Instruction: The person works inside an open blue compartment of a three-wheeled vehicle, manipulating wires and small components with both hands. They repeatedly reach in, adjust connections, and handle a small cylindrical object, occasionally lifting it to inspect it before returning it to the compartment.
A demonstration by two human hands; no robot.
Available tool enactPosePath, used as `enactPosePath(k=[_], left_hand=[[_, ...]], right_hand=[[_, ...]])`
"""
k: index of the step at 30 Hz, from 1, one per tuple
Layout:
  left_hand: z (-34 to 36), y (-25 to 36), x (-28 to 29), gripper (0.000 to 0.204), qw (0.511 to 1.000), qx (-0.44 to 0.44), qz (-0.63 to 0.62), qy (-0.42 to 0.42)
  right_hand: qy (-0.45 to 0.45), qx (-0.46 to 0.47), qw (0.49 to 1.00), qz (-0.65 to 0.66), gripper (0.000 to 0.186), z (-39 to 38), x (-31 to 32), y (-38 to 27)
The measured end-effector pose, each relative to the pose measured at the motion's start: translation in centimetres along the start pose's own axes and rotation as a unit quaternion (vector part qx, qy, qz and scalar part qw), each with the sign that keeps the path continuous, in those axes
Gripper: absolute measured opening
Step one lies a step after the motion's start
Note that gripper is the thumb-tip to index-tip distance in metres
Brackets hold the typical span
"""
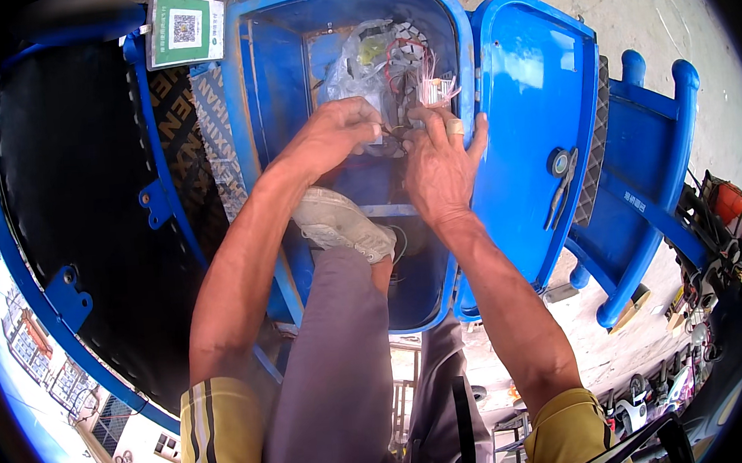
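Observation:
Both my hands work inside a blue metal box, its rim (460,32) around them. My left hand (334,139) has its thumb and fingers pinched together; what lies between them is too small to make out. Close beside it, my right hand (442,170) bends its fingers down over dark wiring, with a light wrap on one finger. Its grip is partly hidden. Just beyond the fingers are a white connector block (439,92) with thin pale wires and a looping red wire (391,62). A clear plastic bag (351,74) and several whitish connectors (410,35) lie farther in.
My shoe (336,221) rests at the box's near part, beside a crossbar (387,211). On the blue lid (520,144), folded out right, lie pliers (561,192) and black tape (559,162). A black padded panel (85,208) stands left; a blue frame (641,152) stands right.

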State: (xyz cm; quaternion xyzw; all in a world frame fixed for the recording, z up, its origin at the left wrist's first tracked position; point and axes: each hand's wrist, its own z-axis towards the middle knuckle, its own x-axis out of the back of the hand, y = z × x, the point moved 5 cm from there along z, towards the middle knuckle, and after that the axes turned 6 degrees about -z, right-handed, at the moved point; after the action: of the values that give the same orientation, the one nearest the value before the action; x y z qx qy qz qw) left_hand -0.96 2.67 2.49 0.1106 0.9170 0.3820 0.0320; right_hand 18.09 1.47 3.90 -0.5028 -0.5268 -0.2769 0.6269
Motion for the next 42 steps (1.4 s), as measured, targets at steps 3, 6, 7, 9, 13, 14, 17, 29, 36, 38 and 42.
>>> enactPosePath(k=[3, 6, 7, 9, 13, 14, 17, 29, 36, 38, 42], left_hand=[[-0.2, -0.1, 0.4, 0.021, 0.997, 0.028, -0.074, 0.027], [0.5, -0.7, 1.0, 0.026, 0.997, 0.029, -0.003, 0.071], [0.6, -1.0, 0.8, 0.03, 0.998, 0.044, 0.005, 0.045], [0.5, -0.3, 0.0, 0.036, 0.997, 0.074, 0.02, -0.007], [0.3, -0.1, -0.6, 0.039, 0.999, -0.036, 0.018, 0.015], [0.4, 0.5, -0.6, 0.037, 0.999, -0.031, 0.035, 0.012], [1.1, 0.5, -0.9, 0.036, 0.997, -0.022, 0.069, -0.026], [2.3, -0.7, -1.1, 0.027, 0.992, -0.007, 0.121, -0.029], [2.8, -1.8, -0.8, 0.025, 0.995, 0.057, 0.08, -0.023], [2.9, -1.4, -1.2, 0.025, 0.995, 0.07, 0.068, -0.022], [3.1, -0.8, -1.6, 0.023, 0.994, 0.08, 0.066, -0.017]], right_hand=[[-0.006, 0.0, 1.0, 0.012, 0.015, 0.0, 0.1, -0.1], [0.003, -0.001, 1.0, 0.02, 0.015, 0.1, 0.3, -0.2], [0.009, -0.002, 1.0, 0.021, 0.015, 0.1, 0.3, -0.2], [0.01, -0.001, 1.0, 0.023, 0.015, 0.1, 0.4, -0.2], [0.017, 0.009, 1.0, 0.011, 0.016, 0.0, 0.2, -0.1], [0.017, 0.009, 1.0, 0.011, 0.016, 0.0, 0.2, -0.1], [0.018, 0.008, 1.0, 0.006, 0.016, 0.0, 0.2, -0.1], [0.02, 0.018, 0.999, 0.033, 0.02, -0.4, 0.4, 0.4], [-0.018, 0.057, 0.998, 0.028, 0.02, -1.1, 1.2, 0.8], [-0.013, 0.057, 0.998, 0.022, 0.017, -1.1, 1.0, 0.7], [-0.007, 0.058, 0.998, -0.005, 0.016, -1.1, 0.4, 0.8]])
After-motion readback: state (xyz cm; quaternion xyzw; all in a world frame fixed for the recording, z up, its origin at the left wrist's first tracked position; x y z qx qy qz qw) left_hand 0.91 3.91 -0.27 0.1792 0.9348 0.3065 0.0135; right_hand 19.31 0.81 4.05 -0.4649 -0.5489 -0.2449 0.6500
